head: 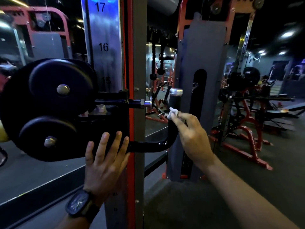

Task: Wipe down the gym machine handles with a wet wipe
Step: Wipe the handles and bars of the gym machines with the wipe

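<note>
A black upright handle (pixel 175 101) with a silver cap rises from a curved black bar (pixel 148 146) that comes out of the pulley carriage. My right hand (pixel 189 134) pinches a crumpled white wet wipe (pixel 173 112) against the handle's grip, just below the cap. My left hand (pixel 105 161), with a dark watch on its wrist, lies flat with fingers spread against the black carriage plate (pixel 102 129), next to the grey and red upright post (pixel 137 63).
Two black pulley wheels (pixel 61 90) sit at the left of the carriage. A numbered steel rail (pixel 104 47) runs up behind it. A grey weight-stack column (pixel 198 63) stands right behind the handle. Red and black gym machines (pixel 247 121) fill the floor at right.
</note>
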A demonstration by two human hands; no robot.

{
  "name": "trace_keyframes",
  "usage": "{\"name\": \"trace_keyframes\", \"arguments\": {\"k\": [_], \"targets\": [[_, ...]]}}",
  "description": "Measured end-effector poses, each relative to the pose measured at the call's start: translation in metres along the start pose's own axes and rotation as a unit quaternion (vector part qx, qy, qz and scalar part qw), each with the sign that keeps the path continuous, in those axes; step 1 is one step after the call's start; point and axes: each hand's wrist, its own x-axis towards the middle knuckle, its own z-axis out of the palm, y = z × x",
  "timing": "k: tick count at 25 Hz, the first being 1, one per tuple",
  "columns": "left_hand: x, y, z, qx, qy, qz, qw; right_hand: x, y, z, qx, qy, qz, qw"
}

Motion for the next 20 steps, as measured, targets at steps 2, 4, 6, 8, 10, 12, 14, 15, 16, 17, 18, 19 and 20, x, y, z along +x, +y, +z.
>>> {"name": "trace_keyframes", "arguments": {"k": [2,4,6,8,10,12,14,15,16,17,18,19,20], "targets": [[-0.001,0.001,-0.001,-0.009,-0.015,-0.002,1.0,0.013,0.003,-0.002,-0.012,0.013,0.02,1.0],[-0.001,0.001,-0.002,-0.014,-0.019,-0.003,1.0,0.025,0.003,-0.002,-0.005,0.033,0.049,0.998],[-0.002,0.0,-0.002,-0.01,-0.024,0.0,1.0,0.018,-0.003,0.002,0.01,0.02,0.041,0.999],[-0.001,0.002,-0.002,0.001,-0.029,-0.001,1.0,0.02,-0.001,0.002,0.022,0.021,0.027,0.999],[0.001,0.003,-0.002,-0.003,-0.027,-0.003,1.0,0.025,0.005,0.004,0.049,0.052,0.055,0.996],[0.001,0.001,-0.003,0.0,-0.027,-0.004,1.0,0.011,-0.002,0.01,0.113,0.075,0.102,0.985],[0.0,0.002,-0.005,0.019,-0.022,-0.005,1.0,-0.014,-0.013,0.011,0.154,0.101,0.13,0.974],[0.001,0.004,-0.006,0.02,-0.018,-0.007,1.0,-0.015,-0.013,0.008,0.156,0.121,0.146,0.969],[0.002,0.006,-0.006,0.014,-0.016,-0.011,1.0,-0.007,-0.007,0.007,0.166,0.145,0.174,0.96],[0.004,0.006,-0.007,0.009,-0.016,-0.016,1.0,0.007,0.002,0.008,0.193,0.165,0.216,0.943],[0.004,0.006,-0.008,0.007,-0.016,-0.019,1.0,0.021,0.004,0.007,0.245,0.175,0.264,0.916],[0.005,0.006,-0.009,0.008,-0.016,-0.021,1.0,0.03,0.002,0.009,0.303,0.175,0.3,0.887],[0.005,0.007,-0.009,0.009,-0.017,-0.023,1.0,0.029,-0.003,0.011,0.344,0.171,0.315,0.868]]}}
